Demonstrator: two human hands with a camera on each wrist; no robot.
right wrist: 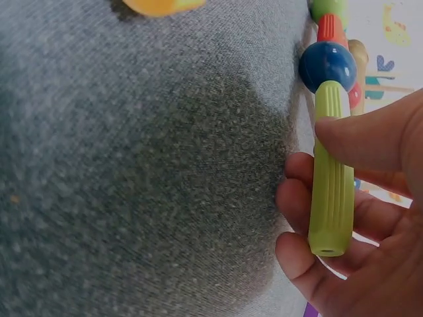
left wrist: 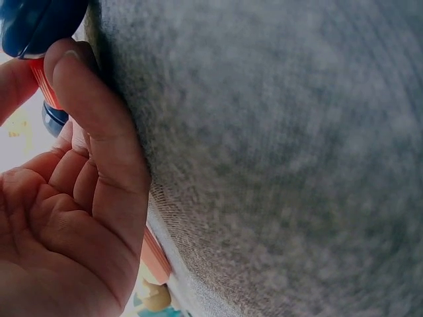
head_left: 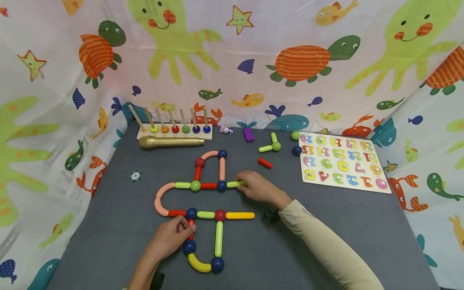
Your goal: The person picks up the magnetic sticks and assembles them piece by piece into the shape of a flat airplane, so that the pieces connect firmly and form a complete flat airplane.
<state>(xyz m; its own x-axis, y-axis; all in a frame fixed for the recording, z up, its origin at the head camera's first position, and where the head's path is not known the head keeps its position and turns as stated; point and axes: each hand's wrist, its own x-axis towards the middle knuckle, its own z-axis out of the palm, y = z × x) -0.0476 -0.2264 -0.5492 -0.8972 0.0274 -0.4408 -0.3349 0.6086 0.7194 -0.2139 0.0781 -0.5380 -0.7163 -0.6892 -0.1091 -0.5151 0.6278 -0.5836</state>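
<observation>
On the grey table lies a figure of coloured rods and balls. My right hand (head_left: 259, 187) pinches a light green rod (right wrist: 332, 191) between thumb and fingers; its far end meets a blue ball (right wrist: 328, 68) of the upper loop. From that ball a red rod (head_left: 209, 186) runs left to a green ball (head_left: 195, 185). My left hand (head_left: 172, 237) pinches a short red rod (left wrist: 45, 82) standing between two blue balls in the lower loop. A yellow rod (head_left: 240, 216) sticks out rightward from a red ball (head_left: 220, 215). A curved yellow piece (head_left: 199, 264) closes the lower loop's bottom.
Loose pieces lie at the back right: a red rod (head_left: 265, 163), joined green rods (head_left: 266, 148), a blue ball (head_left: 297, 150) and a purple block (head_left: 248, 135). A number board (head_left: 380, 177) is beyond. A gold microphone (head_left: 174, 141) lies before a peg board (head_left: 143, 133); a round chip (head_left: 135, 176) sits left.
</observation>
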